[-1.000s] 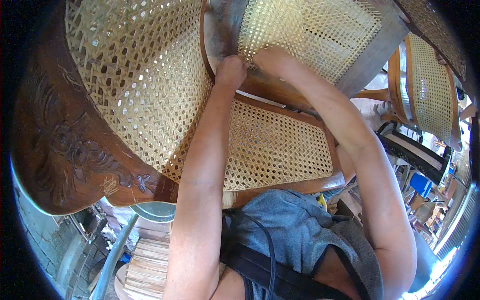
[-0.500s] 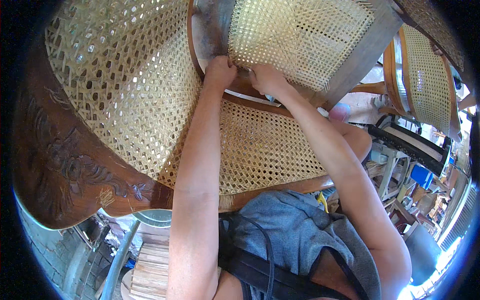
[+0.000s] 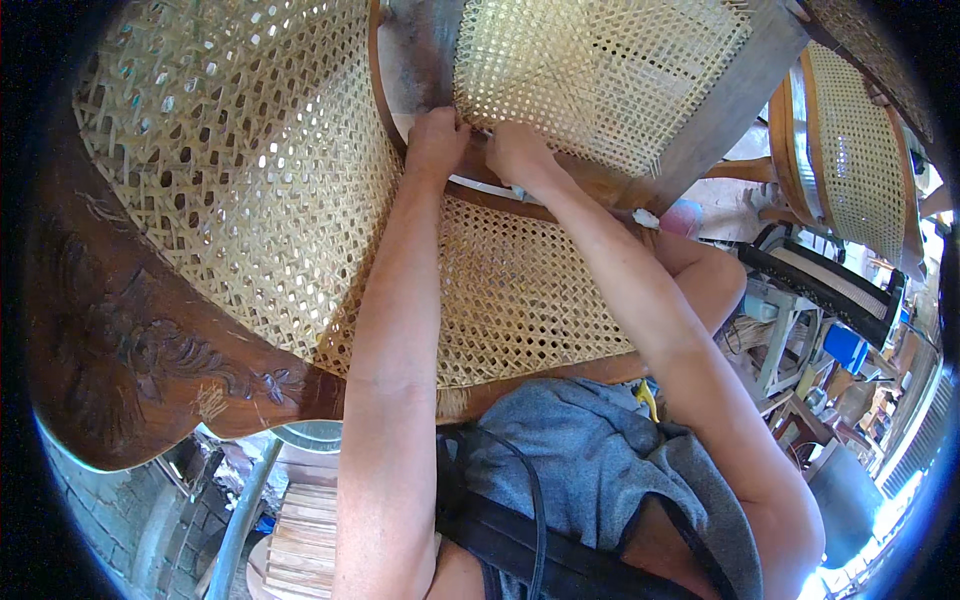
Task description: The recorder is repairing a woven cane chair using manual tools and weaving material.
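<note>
Both my hands work at the lower left corner of a woven cane panel (image 3: 590, 75), which is set in a brown wooden frame (image 3: 735, 95). My left hand (image 3: 437, 143) is closed at that corner, its fingertips bent over the frame's edge; what they pinch is too small to make out. Close beside it, my right hand (image 3: 520, 158) is closed too, its fingers pointing toward the left one. Something small and pale shows under the right palm, its kind unclear. Beneath my forearms lies the caned seat (image 3: 520, 290), joined to a large caned back (image 3: 240, 170).
The carved dark wood rim (image 3: 150, 345) curves along the left. Another caned chair part (image 3: 855, 150) stands at the far right, near a black-framed piece (image 3: 820, 285) and a blue box (image 3: 846, 346). A slatted wooden piece (image 3: 300, 540) sits low at the left.
My right hand has shifted left, closer to my left hand, and its fingers are more curled. My left hand has barely moved.
</note>
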Demonstrator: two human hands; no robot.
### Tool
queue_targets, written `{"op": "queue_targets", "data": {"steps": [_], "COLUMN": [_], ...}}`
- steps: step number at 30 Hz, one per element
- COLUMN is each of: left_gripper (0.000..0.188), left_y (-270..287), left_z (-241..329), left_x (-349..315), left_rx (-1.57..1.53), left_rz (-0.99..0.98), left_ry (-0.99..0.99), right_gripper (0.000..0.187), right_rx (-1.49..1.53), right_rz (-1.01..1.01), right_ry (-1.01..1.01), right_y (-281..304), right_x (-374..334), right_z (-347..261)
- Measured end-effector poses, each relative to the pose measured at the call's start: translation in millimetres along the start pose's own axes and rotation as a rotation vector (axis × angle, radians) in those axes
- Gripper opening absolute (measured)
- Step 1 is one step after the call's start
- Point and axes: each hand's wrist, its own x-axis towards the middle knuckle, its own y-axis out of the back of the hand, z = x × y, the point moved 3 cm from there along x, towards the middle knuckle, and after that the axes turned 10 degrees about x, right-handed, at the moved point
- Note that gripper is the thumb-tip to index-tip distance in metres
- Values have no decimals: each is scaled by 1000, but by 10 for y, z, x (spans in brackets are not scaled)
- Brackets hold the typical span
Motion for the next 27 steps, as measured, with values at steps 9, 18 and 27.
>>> {"op": "queue_targets", "data": {"steps": [9, 18, 27], "left_gripper": [20, 14, 22], "left_y": [-41, -122, 46], "left_z": [-4, 70, -48], "left_x": [-29, -80, -35], "left_rx": [6, 31, 151], "left_rz": [72, 43, -176], "left_ry": [-13, -89, 89], "right_gripper": [27, 35, 39], "right_rx": [152, 59, 109], "right_rz": [152, 118, 143], "right_ry": [31, -46, -6], "right_y": [-90, -61, 253], "right_x": [-14, 47, -124], "right_z": [89, 75, 179]}}
